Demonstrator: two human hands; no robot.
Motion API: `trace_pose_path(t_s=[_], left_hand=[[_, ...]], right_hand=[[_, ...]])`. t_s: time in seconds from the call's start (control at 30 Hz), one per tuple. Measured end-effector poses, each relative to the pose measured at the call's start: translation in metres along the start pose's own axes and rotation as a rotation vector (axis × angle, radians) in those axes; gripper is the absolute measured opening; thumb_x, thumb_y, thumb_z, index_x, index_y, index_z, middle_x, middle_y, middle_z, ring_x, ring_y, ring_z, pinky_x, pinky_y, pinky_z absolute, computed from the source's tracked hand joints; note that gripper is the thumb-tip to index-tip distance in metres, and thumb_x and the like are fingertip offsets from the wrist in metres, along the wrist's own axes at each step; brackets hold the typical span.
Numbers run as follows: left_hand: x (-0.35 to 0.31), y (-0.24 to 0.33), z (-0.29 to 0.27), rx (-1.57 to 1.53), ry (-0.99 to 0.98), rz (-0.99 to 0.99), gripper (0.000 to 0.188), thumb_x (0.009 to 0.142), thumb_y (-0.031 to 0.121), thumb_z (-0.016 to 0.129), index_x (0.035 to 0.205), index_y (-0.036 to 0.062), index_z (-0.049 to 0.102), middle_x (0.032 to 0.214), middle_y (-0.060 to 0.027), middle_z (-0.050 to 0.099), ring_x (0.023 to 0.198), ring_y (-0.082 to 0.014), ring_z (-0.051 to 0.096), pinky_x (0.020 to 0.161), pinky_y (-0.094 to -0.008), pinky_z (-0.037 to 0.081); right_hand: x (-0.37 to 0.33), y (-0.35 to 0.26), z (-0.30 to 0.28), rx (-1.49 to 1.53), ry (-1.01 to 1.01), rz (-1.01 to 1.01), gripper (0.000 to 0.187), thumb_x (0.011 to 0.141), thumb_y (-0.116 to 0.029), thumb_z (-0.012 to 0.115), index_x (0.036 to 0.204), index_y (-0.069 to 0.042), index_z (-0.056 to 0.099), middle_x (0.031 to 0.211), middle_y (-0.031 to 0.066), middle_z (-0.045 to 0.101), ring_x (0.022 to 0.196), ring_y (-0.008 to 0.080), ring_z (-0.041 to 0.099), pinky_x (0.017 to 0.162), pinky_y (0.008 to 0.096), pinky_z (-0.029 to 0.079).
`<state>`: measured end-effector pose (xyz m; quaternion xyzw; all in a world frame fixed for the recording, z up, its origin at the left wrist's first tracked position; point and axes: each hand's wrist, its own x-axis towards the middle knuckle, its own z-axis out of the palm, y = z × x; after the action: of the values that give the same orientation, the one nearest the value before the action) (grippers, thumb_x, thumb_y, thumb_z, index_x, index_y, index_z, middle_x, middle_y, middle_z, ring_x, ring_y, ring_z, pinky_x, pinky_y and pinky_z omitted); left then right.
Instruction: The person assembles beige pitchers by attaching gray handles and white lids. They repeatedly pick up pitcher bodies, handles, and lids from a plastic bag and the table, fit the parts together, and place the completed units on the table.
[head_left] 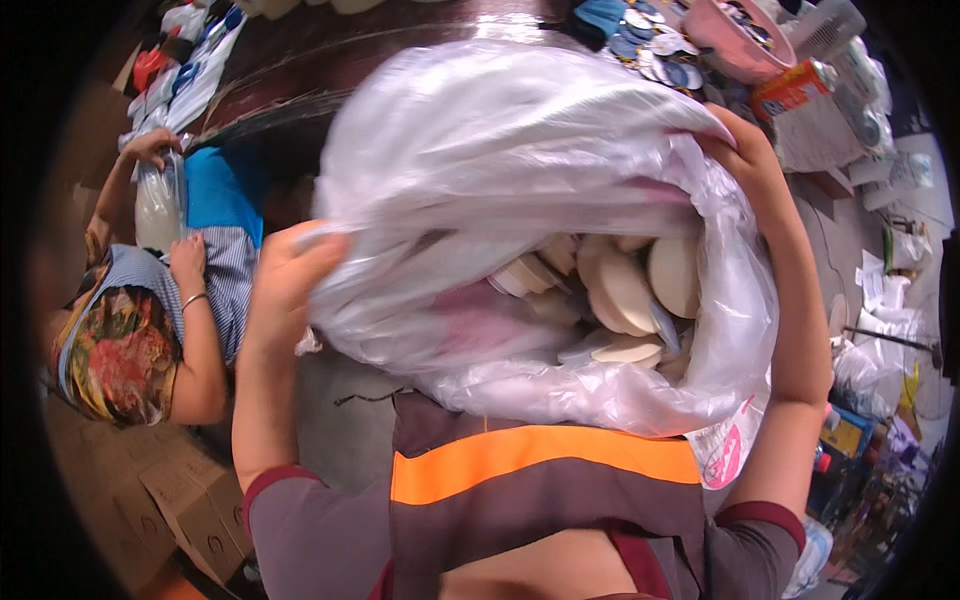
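Left hand (300, 262), thumb inward, grips bag (460, 150) at left; right hand (738, 145), bent inward, grips bag at far right. Discs (612, 288) inside.

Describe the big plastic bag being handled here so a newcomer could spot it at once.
Start from the bright orange band at the lower centre. Just above it, between the person's left hand and right hand, is the large whitish bag. Unlike the smaller bag with the co-worker at left, it gapes open, showing cream-coloured discs.
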<state>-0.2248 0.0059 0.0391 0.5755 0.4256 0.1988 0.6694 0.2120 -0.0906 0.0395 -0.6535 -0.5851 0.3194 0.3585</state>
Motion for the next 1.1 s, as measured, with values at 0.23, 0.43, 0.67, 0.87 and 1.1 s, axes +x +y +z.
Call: trace_pose_path(t_s=[0.23, 0.43, 0.67, 0.87, 1.1], left_hand=[[-0.027, -0.054, -0.068, 0.144, 0.368, -0.172, 0.031, 0.090, 0.021, 0.059, 0.108, -0.0033, 0.064, 0.099, -0.0109, 0.069, 0.088, -0.0183, 0.065, 0.078, -0.0287, 0.049], [0.017, -0.037, 0.051, 1.068, 0.617, 0.709, 0.021, 0.080, 0.016, 0.070, 0.098, 0.0062, 0.064, 0.092, -0.0086, 0.066, 0.087, -0.0268, 0.062, 0.078, -0.0386, 0.046], [0.072, -0.108, 0.064, 1.212, 0.093, 0.342, 0.034, 0.076, 0.023, 0.062, 0.104, 0.0036, 0.062, 0.092, -0.0168, 0.066, 0.086, -0.0342, 0.064, 0.080, -0.0459, 0.050], [0.048, -0.102, 0.083, 1.162, -0.025, 0.396, 0.024, 0.075, 0.016, 0.064, 0.097, 0.0081, 0.057, 0.076, -0.0172, 0.062, 0.074, -0.0384, 0.061, 0.065, -0.0475, 0.047], [0.005, -0.065, 0.057, 0.763, 0.043, 0.447, 0.016, 0.075, 0.005, 0.063, 0.080, 0.0050, 0.048, 0.069, -0.0122, 0.046, 0.062, -0.0254, 0.052, 0.058, -0.0345, 0.043]], right_hand=[[0.093, -0.016, 0.081, -0.771, -0.083, -0.201, 0.030, 0.086, -0.021, 0.059, 0.114, -0.011, 0.066, 0.104, 0.0127, 0.068, 0.099, 0.0293, 0.063, 0.089, 0.0357, 0.046], [0.066, 0.009, 0.067, -0.541, -0.140, 0.015, 0.033, 0.095, -0.031, 0.048, 0.109, -0.006, 0.065, 0.098, 0.0211, 0.066, 0.096, 0.0397, 0.060, 0.085, 0.0428, 0.046], [0.018, 0.049, 0.058, -0.361, 0.105, -0.019, 0.022, 0.093, -0.020, 0.053, 0.108, -0.009, 0.063, 0.095, 0.0185, 0.065, 0.089, 0.0381, 0.061, 0.077, 0.0401, 0.047], [-0.005, 0.049, 0.064, -0.592, 0.403, -0.199, 0.016, 0.093, -0.022, 0.054, 0.102, -0.012, 0.063, 0.089, 0.0170, 0.064, 0.084, 0.0373, 0.062, 0.069, 0.0415, 0.047], [0.005, 0.197, -0.056, -0.319, -0.023, 0.223, 0.032, 0.089, -0.025, 0.054, 0.106, 0.000, 0.066, 0.097, 0.0199, 0.069, 0.091, 0.0276, 0.067, 0.080, 0.0370, 0.047]])
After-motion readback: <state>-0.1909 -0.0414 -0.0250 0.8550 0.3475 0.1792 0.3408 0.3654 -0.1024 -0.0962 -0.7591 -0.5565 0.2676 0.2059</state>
